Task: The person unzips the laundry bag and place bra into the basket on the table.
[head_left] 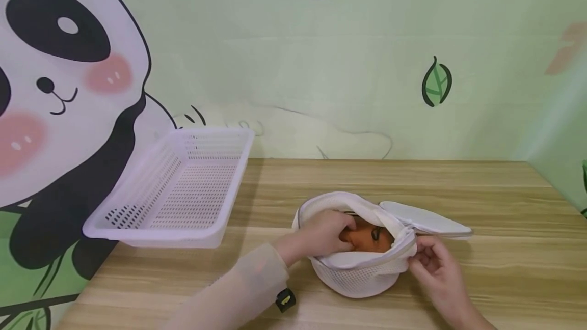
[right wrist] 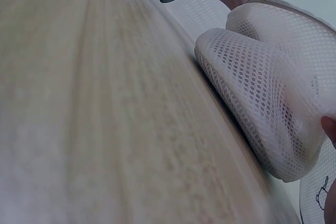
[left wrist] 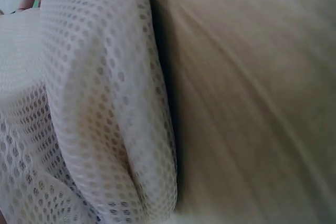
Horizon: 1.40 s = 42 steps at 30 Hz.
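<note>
mesh bag: a round white mesh bag (head_left: 362,269) sits on the tabletop (head_left: 481,269), near the front edge and a bit right of the middle. its top is unzipped and its flat lid (head_left: 424,220) flops out to the right.
left hand: the left hand (head_left: 323,233) reaches into the open bag. its fingers curl around an orange thing (head_left: 367,241) inside. the fingertips are hidden down in the bag.
right hand: the right hand (head_left: 433,264) pinches the bag's white rim at its right side and holds it up. part of the hand is cut off at the bottom of the head view.
orange thing: only a little of it shows, with a dark mark on it. the rest is hidden by the bag and the left hand, so i cannot tell what it is.
basket: a white plastic basket (head_left: 179,187) with holes sits at the back left of the tabletop, well apart from the bag. its left end hangs over the edge.
sleeve: a thin pale sleeve (head_left: 234,294) covers the left arm, with a small black thing (head_left: 285,299) at the wrist.
left wrist view: very close and blurry. it shows only the mesh bag (left wrist: 100,129) next to the tabletop (left wrist: 252,103).
right wrist view: also blurry. the bag (right wrist: 262,98) rests on the tabletop (right wrist: 94,119), and a fingertip peeks in at the right edge.
</note>
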Tool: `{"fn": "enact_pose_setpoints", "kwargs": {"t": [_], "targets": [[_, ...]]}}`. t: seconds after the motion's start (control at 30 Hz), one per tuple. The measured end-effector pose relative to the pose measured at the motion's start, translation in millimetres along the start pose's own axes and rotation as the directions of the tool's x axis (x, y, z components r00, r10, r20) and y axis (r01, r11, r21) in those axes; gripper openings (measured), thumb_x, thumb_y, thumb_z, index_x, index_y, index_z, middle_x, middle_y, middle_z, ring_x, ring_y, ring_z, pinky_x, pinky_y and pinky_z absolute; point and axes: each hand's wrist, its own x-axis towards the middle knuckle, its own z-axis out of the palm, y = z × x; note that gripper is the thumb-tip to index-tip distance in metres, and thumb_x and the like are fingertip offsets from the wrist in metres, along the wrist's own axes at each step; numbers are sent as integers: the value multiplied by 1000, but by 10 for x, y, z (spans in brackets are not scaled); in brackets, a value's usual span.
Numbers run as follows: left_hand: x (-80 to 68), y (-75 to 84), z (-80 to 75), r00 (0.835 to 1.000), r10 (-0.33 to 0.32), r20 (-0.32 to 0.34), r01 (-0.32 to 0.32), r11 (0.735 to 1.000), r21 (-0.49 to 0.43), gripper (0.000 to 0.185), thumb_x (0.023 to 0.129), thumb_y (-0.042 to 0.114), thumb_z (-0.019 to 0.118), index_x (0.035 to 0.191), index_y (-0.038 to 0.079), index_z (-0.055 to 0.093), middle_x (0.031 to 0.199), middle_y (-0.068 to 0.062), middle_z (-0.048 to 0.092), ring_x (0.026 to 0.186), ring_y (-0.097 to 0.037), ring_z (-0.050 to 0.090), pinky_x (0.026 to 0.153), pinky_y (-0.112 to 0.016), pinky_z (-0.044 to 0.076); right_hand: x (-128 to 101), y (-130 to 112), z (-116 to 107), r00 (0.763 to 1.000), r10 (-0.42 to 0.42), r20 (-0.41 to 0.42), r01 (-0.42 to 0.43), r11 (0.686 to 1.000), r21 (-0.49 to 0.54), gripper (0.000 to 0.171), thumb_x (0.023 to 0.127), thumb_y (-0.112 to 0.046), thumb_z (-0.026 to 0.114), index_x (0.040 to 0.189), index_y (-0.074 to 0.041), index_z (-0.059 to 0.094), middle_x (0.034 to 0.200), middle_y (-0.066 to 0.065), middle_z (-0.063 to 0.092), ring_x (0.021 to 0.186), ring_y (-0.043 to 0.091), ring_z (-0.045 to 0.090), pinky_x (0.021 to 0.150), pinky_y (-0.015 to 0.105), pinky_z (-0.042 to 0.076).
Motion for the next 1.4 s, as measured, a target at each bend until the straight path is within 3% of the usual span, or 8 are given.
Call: {"fn": "enact_pose_setpoints", "kwargs": {"t": [0.17,0.57,0.7,0.83,1.07,1.23,1.4], "targets": [[-15,28,-6,1000,-19,-18,19,1000,-8,15,82,19,72,95,11,68,87,5,70,76,-4,57,72,-15,46,3,-4,-2,1000,2,-11,-3,1000,-13,56,70,34,42,100,-9,60,91,-9,61,81,-2,59,71,10,48],[-73,87,-64,996,-4,-88,3,1000,-20,15,80,15,71,91,8,64,80,1,68,70,-7,56,66,-15,44,9,5,-3,1000,-7,-22,6,1000,-27,53,70,34,43,100,-8,59,91,-8,61,82,-2,59,72,10,48],[-69,91,-87,998,17,-66,-16,1000,15,19,80,19,72,94,8,64,87,0,69,78,-10,61,73,-18,48,9,0,-4,999,2,-33,-4,999,-52,52,71,33,44,99,-8,59,90,-9,61,82,-2,59,72,10,48],[-55,75,-117,999,26,-46,-27,1000,-13,26,80,24,76,98,8,65,96,-1,70,91,-14,63,84,-21,49,14,-5,-5,999,6,-44,-9,998,-60,53,71,33,45,99,-10,59,91,-9,61,82,-3,59,73,9,48],[-39,65,-124,1000,-28,0,28,1000,-14,40,80,29,77,112,7,65,109,-2,70,105,-16,64,94,-22,47,13,-10,-9,999,15,-51,-18,998,-60,54,71,33,45,99,-11,59,90,-9,61,82,-3,59,73,9,49],[-34,82,-96,997,-66,31,65,998,25,42,82,31,75,115,8,64,111,-2,69,107,-15,63,95,-22,47,14,-18,0,998,21,-57,-25,998,-61,54,71,33,44,99,-11,59,91,-9,61,83,-3,59,74,9,49],[-46,99,-63,998,-54,40,53,998,39,34,83,29,74,110,10,63,104,0,71,98,-12,65,88,-20,49,15,-15,10,998,18,-65,-22,998,-60,56,70,33,43,98,-12,59,90,-10,61,82,-3,59,73,9,49]]}}
